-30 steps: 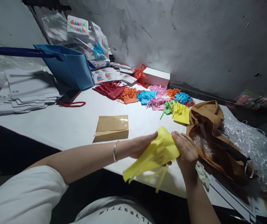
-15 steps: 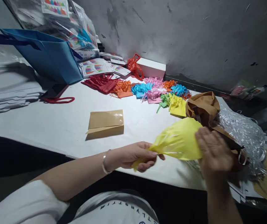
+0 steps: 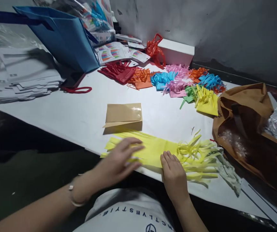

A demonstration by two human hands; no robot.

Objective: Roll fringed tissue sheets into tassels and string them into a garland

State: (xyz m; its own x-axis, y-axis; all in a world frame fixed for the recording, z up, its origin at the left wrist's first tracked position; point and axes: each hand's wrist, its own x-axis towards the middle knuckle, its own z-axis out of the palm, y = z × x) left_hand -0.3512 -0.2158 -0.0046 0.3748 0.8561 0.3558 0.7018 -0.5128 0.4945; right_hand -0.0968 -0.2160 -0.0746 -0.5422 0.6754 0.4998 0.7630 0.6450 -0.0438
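Note:
A yellow tissue-paper tassel sheet lies spread on the table near its front edge, with cut fringe strips at both ends and a plain middle band. My right hand lies flat on the lower edge of that band, fingers together and stretched out. Over the left fringe is my left hand, somewhat blurred, its fingers apart and holding nothing; whether it touches the strips I cannot tell. Just behind the sheet lies a folded brown kraft-paper piece. A crumpled pale green piece lies by the right fringe.
Folded tassels in several colours run along the back, including a yellow one and a dark red one. A brown bag stands right. A blue bag and stacked white cards are left. Behind is a white box.
The yellow sheet, bunched and held in the air by my left hand, now lies flat on the table. My left hand has let go and opened; my right hand has come down onto the sheet.

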